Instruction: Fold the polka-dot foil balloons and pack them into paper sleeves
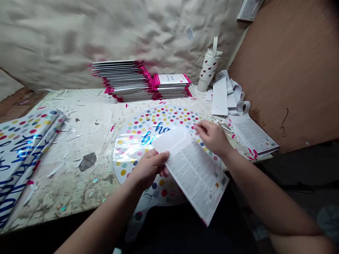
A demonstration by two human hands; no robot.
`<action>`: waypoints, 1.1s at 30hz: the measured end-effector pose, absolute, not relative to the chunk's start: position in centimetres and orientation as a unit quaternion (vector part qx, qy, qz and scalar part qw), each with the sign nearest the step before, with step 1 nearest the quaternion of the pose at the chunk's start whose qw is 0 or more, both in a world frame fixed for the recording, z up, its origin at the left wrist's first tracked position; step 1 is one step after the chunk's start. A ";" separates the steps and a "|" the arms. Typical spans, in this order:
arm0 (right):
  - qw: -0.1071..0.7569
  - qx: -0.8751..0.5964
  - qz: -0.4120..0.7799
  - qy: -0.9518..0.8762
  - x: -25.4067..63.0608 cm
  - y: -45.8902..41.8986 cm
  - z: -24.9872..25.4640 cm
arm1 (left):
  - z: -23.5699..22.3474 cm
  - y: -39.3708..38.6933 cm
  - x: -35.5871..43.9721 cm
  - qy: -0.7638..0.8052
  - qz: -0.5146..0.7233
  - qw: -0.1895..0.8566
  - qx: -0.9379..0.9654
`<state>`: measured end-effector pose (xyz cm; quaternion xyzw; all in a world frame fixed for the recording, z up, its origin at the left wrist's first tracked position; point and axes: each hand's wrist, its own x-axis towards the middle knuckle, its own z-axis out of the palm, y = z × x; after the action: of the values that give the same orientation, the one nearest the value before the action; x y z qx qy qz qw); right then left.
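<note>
Left grip (149,169) closed on printed leaflet (194,180); right grip (212,137) open, just above polka-dot foil balloon (164,116) lying on worktop (79,158) near front edge.

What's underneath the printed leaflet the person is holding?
A round foil balloon with coloured polka dots and blue lettering. The leaflet and left hand cover its middle, so the rest of the lettering can't be read.
</note>
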<state>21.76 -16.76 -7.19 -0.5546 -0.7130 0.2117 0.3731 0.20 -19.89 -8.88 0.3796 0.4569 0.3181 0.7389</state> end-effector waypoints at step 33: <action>0.011 -0.536 0.154 -0.830 27.3 -24.7 -4.9 | -9.4 -21.0 -1.2 0.573 0.412 0.659 0.261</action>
<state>27.32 -24.67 -4.86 -0.5359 -0.8300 0.1540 0.0114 -1.21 -21.04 -9.39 0.2608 0.5731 0.4120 0.6586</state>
